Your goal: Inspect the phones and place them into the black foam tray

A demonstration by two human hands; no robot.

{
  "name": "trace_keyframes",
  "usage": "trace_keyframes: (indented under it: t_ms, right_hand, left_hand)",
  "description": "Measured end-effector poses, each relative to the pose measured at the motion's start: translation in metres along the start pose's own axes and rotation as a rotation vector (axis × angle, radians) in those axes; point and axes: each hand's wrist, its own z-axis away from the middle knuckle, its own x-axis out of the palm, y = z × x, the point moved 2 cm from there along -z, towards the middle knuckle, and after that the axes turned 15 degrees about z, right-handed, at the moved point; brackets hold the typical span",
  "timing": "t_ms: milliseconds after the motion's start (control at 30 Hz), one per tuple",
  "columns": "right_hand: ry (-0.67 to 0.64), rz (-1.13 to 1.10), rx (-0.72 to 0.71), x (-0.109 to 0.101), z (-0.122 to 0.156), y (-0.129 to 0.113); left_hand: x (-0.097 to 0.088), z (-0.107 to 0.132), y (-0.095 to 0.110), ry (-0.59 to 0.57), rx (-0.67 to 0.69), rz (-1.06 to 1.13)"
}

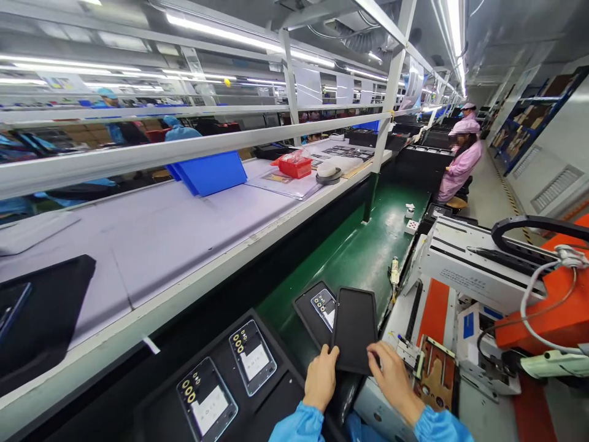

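We hold a matte black rectangular tray (355, 325), with rounded corners, a flat floor and a thin raised rim, tilted in front of us. Our left hand (321, 379) is clamped on its lower left corner, fingers bent over the edge. Our right hand (390, 373) is at the lower right edge, its thumb and fingertips curled close together; we cannot tell whether they pinch the rim or only touch it. Both wrists come out of gathered light-blue fabric sleeves (299, 423).

Behind the tray, and partly hidden by it, a second black tray (304, 316) lies on the glossy green worktop (317, 261), bearing a thin rectangular phone panel (322, 305) with gold rings and a white patch. To the left of our left hand, a wide black tray (289, 402) with a soft, dull surface carries two similar panels, one farther (254, 362) and one nearer (209, 402), each round-cornered and shiny at the border.

On our right stands a machine of smooth white metal (464, 255) with orange-painted parts, and a copper-brown shaped plate (435, 374) sits low on it, beside our right hand.
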Motion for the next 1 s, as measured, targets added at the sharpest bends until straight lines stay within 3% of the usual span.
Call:
trace_keyframes:
  t_ms: [133, 267, 367, 467, 767, 1000]
  right_hand:
    - [-0.275, 0.252, -0.217, 0.021, -0.071, -0.055]
    - [-0.36, 0.47, -0.128, 0.06, -0.112, -0.082]
    - [-0.387, 0.581, -0.057, 0.078, -0.119, -0.076]
    - [-0.384, 0.629, -0.066, 0.082, -0.121, -0.068]
    - [-0.295, 0.674, -0.08, 0.081, -0.11, -0.079]
    - [-0.241, 0.592, -0.03, 0.061, -0.135, -0.092]
  left_hand:
    - [-0.002, 0.001, 0.002, -0.036, 0.028, -0.015]
    - [-0.003, 0.004, 0.004, -0.051, 0.042, -0.023]
    - [-0.004, 0.005, 0.005, -0.04, 0.033, -0.007]
    - [-0.006, 0.005, 0.006, -0.03, 0.031, 0.027]
    - [-0.002, 0.006, 0.005, -0.019, 0.087, 0.024]
    - [-0.005, 0.01, 0.012, -0.061, 0.082, -0.031]
